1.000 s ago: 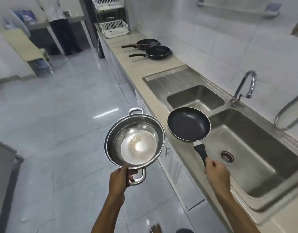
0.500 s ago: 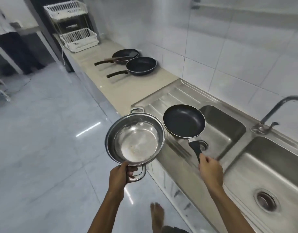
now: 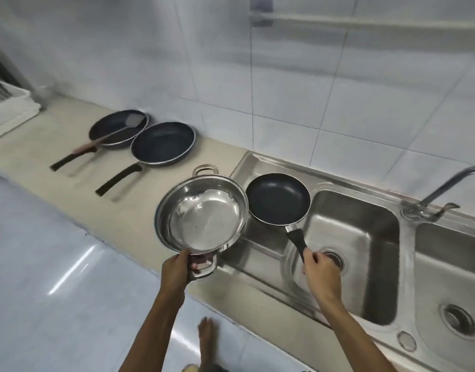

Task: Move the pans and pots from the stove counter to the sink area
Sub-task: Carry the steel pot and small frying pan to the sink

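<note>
My left hand (image 3: 177, 269) grips the near handle of a shiny steel pot (image 3: 201, 216), held in the air over the counter edge beside the sink. My right hand (image 3: 321, 272) holds the black handle of a small black frying pan (image 3: 278, 201), which hovers over the steel draining board (image 3: 251, 253) and the left sink basin (image 3: 359, 237). The pot's rim nearly touches the pan. Two larger black frying pans (image 3: 162, 145) (image 3: 118, 128) lie on the beige counter (image 3: 56, 146) further left; a spatula (image 3: 110, 135) rests in the far one.
A second sink basin (image 3: 451, 264) lies to the right, with a tap (image 3: 432, 200) behind the divider. A white dish rack (image 3: 5, 108) stands at the counter's far left. A wall rail (image 3: 365, 24) runs above. My bare foot (image 3: 207, 336) is on the shiny floor.
The view has swung toward the wall and I have stepped closer to the counter. Pot and pan, still in my hands, now sit over the counter edge and draining board.
</note>
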`<state>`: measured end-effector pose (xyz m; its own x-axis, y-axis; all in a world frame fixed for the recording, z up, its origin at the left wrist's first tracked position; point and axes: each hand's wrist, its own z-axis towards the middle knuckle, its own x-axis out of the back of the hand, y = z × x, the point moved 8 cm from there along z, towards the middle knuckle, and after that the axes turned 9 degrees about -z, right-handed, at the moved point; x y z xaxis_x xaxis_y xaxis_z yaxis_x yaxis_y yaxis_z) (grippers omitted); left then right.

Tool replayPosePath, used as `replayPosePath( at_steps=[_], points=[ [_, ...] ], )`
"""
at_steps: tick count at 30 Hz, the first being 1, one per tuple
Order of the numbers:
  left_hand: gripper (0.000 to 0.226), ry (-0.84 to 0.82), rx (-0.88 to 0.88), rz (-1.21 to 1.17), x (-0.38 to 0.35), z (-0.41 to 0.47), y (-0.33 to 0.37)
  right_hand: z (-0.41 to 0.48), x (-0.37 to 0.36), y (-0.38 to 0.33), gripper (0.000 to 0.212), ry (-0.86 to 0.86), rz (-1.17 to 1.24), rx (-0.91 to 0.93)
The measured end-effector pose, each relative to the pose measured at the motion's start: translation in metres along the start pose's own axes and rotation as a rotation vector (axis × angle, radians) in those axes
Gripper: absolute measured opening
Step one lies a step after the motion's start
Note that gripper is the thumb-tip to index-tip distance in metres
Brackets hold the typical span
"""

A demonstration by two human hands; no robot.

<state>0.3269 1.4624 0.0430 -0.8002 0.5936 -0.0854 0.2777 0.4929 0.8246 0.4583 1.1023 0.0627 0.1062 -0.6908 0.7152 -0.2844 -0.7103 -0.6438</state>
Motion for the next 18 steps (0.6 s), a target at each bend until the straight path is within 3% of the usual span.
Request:
replayPosePath(
  at_steps=[9, 18],
  points=[
    [0.034, -0.277, 0.066, 0.238, -0.032, 0.173, 0.093, 0.001, -0.094, -0.063, 0.044, 0.174, 0.096, -0.324],
    [0.035, -0.399, 0.083, 0.352, -0.064, 0.25, 0.126, 0.011, -0.137, -0.103, 0.042, 0.292, 0.158, -0.486]
  ],
)
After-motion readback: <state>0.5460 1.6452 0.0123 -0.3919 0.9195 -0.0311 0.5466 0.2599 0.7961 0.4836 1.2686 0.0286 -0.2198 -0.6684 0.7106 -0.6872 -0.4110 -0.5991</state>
